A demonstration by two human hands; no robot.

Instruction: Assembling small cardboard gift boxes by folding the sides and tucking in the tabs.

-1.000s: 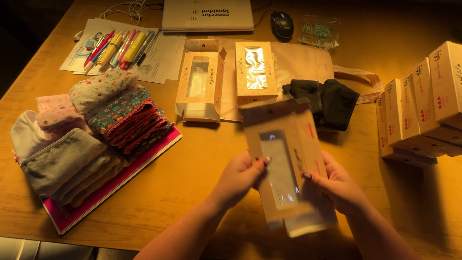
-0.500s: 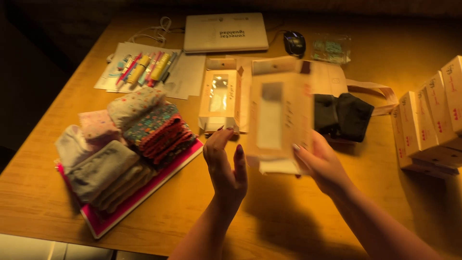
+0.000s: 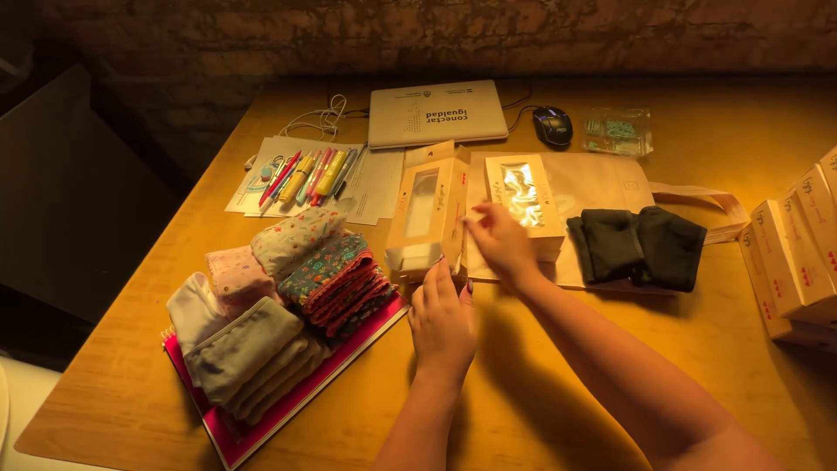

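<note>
Left hand (image 3: 443,321) at frame centre, back up, fingers extended and loosely open, fingertips touching lower end of window box (image 3: 425,218). Box lay upper centre on table (image 3: 148,366). Right hand (image 3: 499,242) reached across just right of box, fingers curled at its edge; grip unclear. Second box (image 3: 526,202) behind right hand.

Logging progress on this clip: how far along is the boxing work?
Done: two tan windowed cardboard boxes lie mid-table, one on its side, one flat. In hand: the left hand touches the first box's end, and the right hand rests between them. Left: folded patterned cloths and black folded fabric lie unboxed.
</note>
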